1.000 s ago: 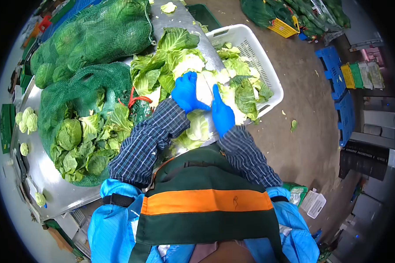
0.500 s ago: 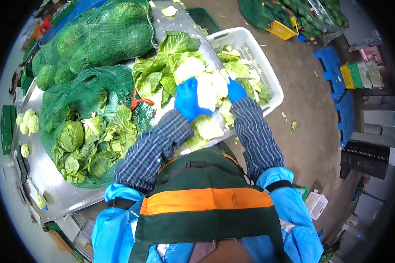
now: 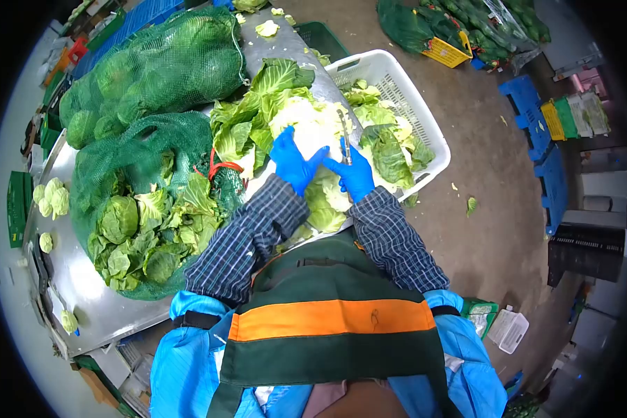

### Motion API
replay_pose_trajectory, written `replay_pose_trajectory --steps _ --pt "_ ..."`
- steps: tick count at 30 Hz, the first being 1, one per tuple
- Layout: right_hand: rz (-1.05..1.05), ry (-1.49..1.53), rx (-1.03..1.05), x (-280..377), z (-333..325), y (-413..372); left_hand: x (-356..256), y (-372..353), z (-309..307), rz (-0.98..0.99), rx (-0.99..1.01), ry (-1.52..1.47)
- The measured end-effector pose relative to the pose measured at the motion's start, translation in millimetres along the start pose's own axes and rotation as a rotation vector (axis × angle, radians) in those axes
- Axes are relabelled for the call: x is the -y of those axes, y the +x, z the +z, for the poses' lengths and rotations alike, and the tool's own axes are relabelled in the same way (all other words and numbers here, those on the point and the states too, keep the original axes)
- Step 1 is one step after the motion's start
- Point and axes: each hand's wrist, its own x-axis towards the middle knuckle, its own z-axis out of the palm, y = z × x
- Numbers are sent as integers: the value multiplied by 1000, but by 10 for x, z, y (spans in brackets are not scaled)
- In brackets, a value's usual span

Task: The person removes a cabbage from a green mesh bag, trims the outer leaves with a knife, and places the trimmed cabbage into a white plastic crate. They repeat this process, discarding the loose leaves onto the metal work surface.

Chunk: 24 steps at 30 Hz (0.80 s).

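Observation:
My left hand (image 3: 294, 164), in a blue glove, has its fingers apart and thumb stretched out, lying against the edge of a pale, glare-washed pile of trimmed cabbage (image 3: 306, 120). My right hand (image 3: 355, 173), also gloved, is closed around a knife (image 3: 345, 136) whose blade points away from me. Both hands are close together, thumb near fingers. Loose green cabbage leaves (image 3: 279, 78) lie beyond my left hand, and more leaves sit below my hands near the table edge. Right of my right hand stands a white crate (image 3: 435, 139) holding cabbage leaves (image 3: 389, 155).
On the metal table (image 3: 94, 299), a green mesh bag (image 3: 153, 66) full of cabbages lies behind an opened mesh bag (image 3: 94, 164) with a cabbage head (image 3: 118, 219) and leaves. Small trimmed pieces (image 3: 52, 198) are at the far left. Blue pallets (image 3: 547, 184) stand on the right floor.
My right hand has moved left from the crate's edge to beside my left hand, its knife now pointing away. My left thumb has lifted and spread. Another large leaf shows in the crate.

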Motion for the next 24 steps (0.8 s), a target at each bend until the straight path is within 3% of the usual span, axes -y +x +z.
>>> replay_pose_trajectory --steps 1,4,7,8,10,11,13,15,17,18,19,21,23,24 --pt "0 8 -3 -26 -38 19 -12 -86 -47 81 39 -23" --pt "-47 61 206 -51 -256 156 -241 -370 -371 54 238 -122" --pt "14 -54 431 149 -434 236 -276 -760 -610 156 450 78" --pt "-76 -172 480 146 -467 282 -253 -731 -688 154 450 84" --pt "-101 -196 604 165 -471 370 -225 -633 -1001 22 964 -18" --pt "-159 -186 670 69 -453 433 -39 -476 -982 353 880 -8" --pt "-113 -291 714 174 -357 377 -245 -79 -1079 486 603 144" --pt "-71 -402 749 253 -260 337 -219 46 -962 545 653 263" --pt "-238 -412 696 270 -188 310 -136 -15 -806 496 678 423" --pt "-425 -242 677 221 -141 315 -100 -7 -790 433 568 320" --pt "-424 -241 680 183 -165 299 -52 -16 -768 369 460 218" --pt "-552 -574 168 177 -232 110 46 -50 -639 304 387 162" --pt "-619 -683 77 258 -181 -176 31 -84 -559 220 305 167" --pt "-534 -720 61 253 -162 -249 -37 -79 -572 185 306 184"
